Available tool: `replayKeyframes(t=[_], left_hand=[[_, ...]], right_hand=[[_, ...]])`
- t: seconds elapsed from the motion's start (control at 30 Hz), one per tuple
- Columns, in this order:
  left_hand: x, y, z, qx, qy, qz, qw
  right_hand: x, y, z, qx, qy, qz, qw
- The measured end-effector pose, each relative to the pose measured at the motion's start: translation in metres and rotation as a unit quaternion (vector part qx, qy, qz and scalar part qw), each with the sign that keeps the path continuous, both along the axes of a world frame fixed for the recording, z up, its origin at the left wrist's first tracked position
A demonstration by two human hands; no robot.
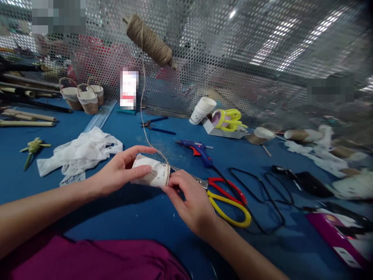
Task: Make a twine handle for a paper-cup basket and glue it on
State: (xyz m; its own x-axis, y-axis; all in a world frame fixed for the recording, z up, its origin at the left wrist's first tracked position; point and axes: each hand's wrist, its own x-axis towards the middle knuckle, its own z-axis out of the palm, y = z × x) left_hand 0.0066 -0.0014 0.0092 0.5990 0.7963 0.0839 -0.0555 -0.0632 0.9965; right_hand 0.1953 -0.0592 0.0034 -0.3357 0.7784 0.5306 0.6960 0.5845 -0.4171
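A white paper cup (pixel 147 175) lies sideways between my hands, just above the blue table. My left hand (pixel 124 165) is wrapped round it, thumb across the printed side and fingers over the top. Twine (pixel 142 97) comes down from a brown spool (pixel 150 40) and runs along the cup's right-hand end. At that end the fingers of my right hand (pixel 189 196) are closed in a pinch at the twine and the cup's edge. Scissors (pixel 229 194) with one red and one yellow handle lie beyond my right hand, their blades partly hidden by it.
A blue glue gun (pixel 199 149) with a black cord and blue-handled pliers (pixel 159 125) lie ahead. White lace (pixel 84 151) is at the left, near several sticks (pixel 29 116) and small twine-wrapped baskets (pixel 88 102). Stacked cups (pixel 203 110) stand behind, before a perforated metal panel (pixel 210 50).
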Motion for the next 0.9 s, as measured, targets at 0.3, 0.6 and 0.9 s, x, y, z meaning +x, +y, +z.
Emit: replayKeyframes(t=[0.3,0.6,0.9], left_hand=[[-0.017,0.025,0.013,0.283,0.314,0.003,0.906],[-0.012,0.027,0.021,0.353,0.162,-0.146,0.91],[-0.015,0.028,0.018,0.311,0.176,-0.154,0.921]], right_hand=[[0.003,-0.002,0.005,0.002,-0.057,0.058,0.997],[0.0,-0.008,0.011,-0.067,-0.074,0.141,0.985],[0.0,-0.008,0.013,-0.092,-0.074,0.142,0.983]])
